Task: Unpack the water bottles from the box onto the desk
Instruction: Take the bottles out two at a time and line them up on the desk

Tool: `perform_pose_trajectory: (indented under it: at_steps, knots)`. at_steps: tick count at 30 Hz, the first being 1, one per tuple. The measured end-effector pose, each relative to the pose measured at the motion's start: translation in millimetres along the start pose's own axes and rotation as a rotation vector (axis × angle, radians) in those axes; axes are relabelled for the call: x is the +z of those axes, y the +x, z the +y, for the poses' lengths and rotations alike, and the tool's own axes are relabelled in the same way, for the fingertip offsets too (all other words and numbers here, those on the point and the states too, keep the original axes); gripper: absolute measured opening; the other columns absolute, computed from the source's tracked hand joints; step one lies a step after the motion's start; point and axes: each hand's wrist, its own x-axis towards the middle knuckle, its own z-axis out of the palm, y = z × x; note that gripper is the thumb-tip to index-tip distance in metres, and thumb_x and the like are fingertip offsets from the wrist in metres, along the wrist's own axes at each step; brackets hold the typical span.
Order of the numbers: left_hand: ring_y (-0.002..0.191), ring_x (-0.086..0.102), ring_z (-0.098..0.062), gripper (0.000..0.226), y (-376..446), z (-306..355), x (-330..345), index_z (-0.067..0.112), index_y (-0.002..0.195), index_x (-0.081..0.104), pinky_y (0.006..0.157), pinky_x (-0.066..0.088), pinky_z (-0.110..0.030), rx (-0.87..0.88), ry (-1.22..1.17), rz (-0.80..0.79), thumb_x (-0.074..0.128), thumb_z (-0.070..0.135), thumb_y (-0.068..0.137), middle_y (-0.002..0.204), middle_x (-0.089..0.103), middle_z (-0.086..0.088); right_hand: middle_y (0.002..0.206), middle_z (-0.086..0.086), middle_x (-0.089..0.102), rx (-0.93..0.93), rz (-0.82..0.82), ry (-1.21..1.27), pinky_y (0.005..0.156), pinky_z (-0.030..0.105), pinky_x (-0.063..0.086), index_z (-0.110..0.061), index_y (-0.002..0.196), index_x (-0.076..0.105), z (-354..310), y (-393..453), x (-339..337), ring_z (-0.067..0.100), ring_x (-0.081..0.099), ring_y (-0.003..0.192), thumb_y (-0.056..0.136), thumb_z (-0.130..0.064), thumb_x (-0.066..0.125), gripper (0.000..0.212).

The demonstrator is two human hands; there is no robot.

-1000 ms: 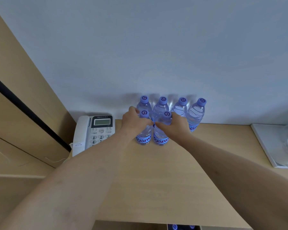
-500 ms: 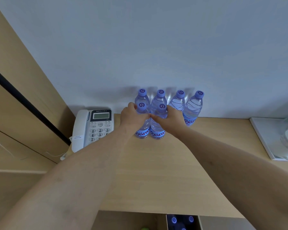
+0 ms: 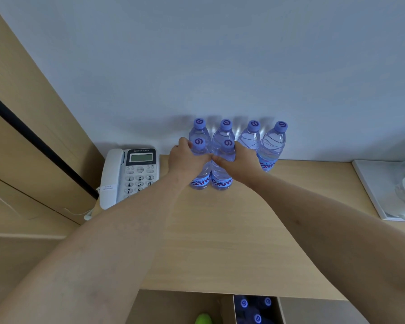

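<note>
Since 1.0 s ago, both hands hold their grips on the 2 front bottles, which stand in the same spot on the desk; only the view has shifted, so the box below now shows.

Layout, left to right:
1. telephone point(image 3: 131, 175) stands at the left end of the desk point(image 3: 220, 230), just beside the bottles.
2. left hand point(image 3: 185, 159) wraps its fingers round the neck and shoulder of the front-left bottle point(image 3: 200, 176).
3. right hand point(image 3: 240, 161) grips the front-right bottle point(image 3: 221, 177) in the same way. The 2 hands touch between the bottles.
4. back row point(image 3: 250, 136) of 4 bottles stands upright against the wall point(image 3: 197, 54), directly behind the front pair.
5. white tray point(image 3: 369, 188) lies at the right end of the desk, well apart from the bottles.

Below the desk edge, the box point(image 3: 281, 309) is open and at least 3 more caps are visible inside.

Step in hand, as judged: setting down the front pair. Both bases appear to rest on the desk.

Procedure:
- Confirm that each bottle stands flat and upright before loosening the fingers.
- Open both hands outward, away from each other, so that neither bottle is pushed into its neighbour.
- Lift the hands clear of the caps before drawing back; a dragged wrist could tip the front pair into the back row.
- Leave space to the right of the pair for the next 2 bottles.
</note>
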Motion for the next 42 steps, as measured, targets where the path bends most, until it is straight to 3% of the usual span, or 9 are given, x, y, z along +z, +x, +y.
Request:
perform_pose_trajectory:
  at_steps: [5, 9, 15, 19, 26, 30, 34, 37, 42]
  knots:
    - [0.102, 0.061, -0.023, 0.073, 3, -1, -3, 0.014, 0.117, 0.052, 0.081, 0.049, -0.033, -0.006, 0.012, -0.048, 0.083, 0.053, 0.064, 0.115, 0.062, -0.004, 0.094, 0.0, 0.064, 0.066, -0.003, 0.016, 0.07, 0.036, 0.055, -0.018, 0.108, 0.061, 2, -1, -3, 0.018, 0.062, 0.086, 0.069, -0.053, 0.077, 0.055]
    - [0.097, 0.062, -0.024, 0.065, 2, -2, -5, 0.014, 0.109, 0.052, 0.075, 0.048, -0.032, 0.009, 0.001, -0.034, 0.083, 0.051, 0.065, 0.109, 0.064, -0.004, 0.088, -0.002, 0.063, 0.059, 0.019, 0.047, 0.057, 0.024, 0.043, -0.018, 0.107, 0.065, 6, 0, -1, 0.016, 0.06, 0.077, 0.068, -0.045, 0.079, 0.049]
    - [0.093, 0.062, -0.023, 0.065, 2, -4, -6, 0.015, 0.105, 0.051, 0.074, 0.049, -0.034, 0.027, 0.004, -0.031, 0.083, 0.054, 0.065, 0.105, 0.064, -0.004, 0.093, 0.004, 0.066, 0.032, -0.041, 0.005, 0.07, 0.035, 0.053, -0.015, 0.104, 0.066, 5, 6, -4, 0.023, 0.064, 0.088, 0.071, -0.045, 0.078, 0.046]
    - [0.093, 0.061, -0.021, 0.065, 3, -3, -6, 0.015, 0.109, 0.05, 0.07, 0.046, -0.031, 0.005, -0.008, -0.054, 0.081, 0.053, 0.066, 0.108, 0.062, -0.003, 0.101, 0.003, 0.067, 0.032, -0.071, 0.007, 0.075, 0.034, 0.054, -0.016, 0.114, 0.062, 5, 5, -6, 0.02, 0.063, 0.094, 0.073, -0.045, 0.076, 0.051]
    - [0.108, 0.058, -0.025, 0.077, -12, 3, -14, 0.014, 0.131, 0.047, 0.078, 0.041, -0.029, -0.01, 0.022, -0.051, 0.078, 0.051, 0.071, 0.123, 0.058, -0.004, 0.089, -0.01, 0.055, 0.055, -0.027, -0.039, 0.069, 0.029, 0.044, -0.017, 0.121, 0.054, 10, -18, -14, 0.015, 0.052, 0.085, 0.073, -0.044, 0.075, 0.06]
    - [0.099, 0.058, -0.024, 0.071, -41, 10, -17, 0.015, 0.126, 0.05, 0.071, 0.04, -0.029, 0.011, 0.096, -0.005, 0.074, 0.054, 0.073, 0.116, 0.058, -0.005, 0.115, 0.005, 0.063, 0.044, -0.047, -0.108, 0.076, 0.034, 0.046, -0.016, 0.127, 0.051, 24, -46, -24, 0.021, 0.056, 0.099, 0.074, -0.045, 0.075, 0.065]
    - [0.093, 0.058, -0.018, 0.054, -87, 26, -14, 0.022, 0.115, 0.058, 0.057, 0.037, -0.022, 0.081, 0.211, -0.044, 0.069, 0.054, 0.073, 0.107, 0.058, 0.002, 0.119, 0.0, 0.062, 0.006, -0.055, -0.104, 0.079, 0.033, 0.048, -0.019, 0.129, 0.052, 30, -82, -43, 0.02, 0.057, 0.104, 0.074, -0.047, 0.073, 0.066]
    - [0.094, 0.056, -0.018, 0.05, -131, 44, -5, 0.02, 0.108, 0.059, 0.069, 0.04, -0.027, 0.174, 0.279, -0.003, 0.071, 0.053, 0.073, 0.1, 0.055, 0.006, 0.109, -0.007, 0.058, -0.036, -0.069, -0.089, 0.074, 0.026, 0.039, -0.022, 0.133, 0.051, 38, -118, -63, 0.013, 0.055, 0.097, 0.074, -0.044, 0.075, 0.067]
    - [0.115, 0.052, -0.025, 0.062, -206, 71, 20, 0.021, 0.121, 0.054, 0.087, 0.046, -0.034, 0.211, 0.322, 0.003, 0.071, 0.057, 0.073, 0.121, 0.057, -0.002, 0.131, 0.007, 0.054, -0.014, -0.096, -0.126, 0.092, 0.031, 0.04, -0.016, 0.144, 0.041, 66, -182, -99, 0.022, 0.043, 0.129, 0.076, -0.044, 0.076, 0.081]
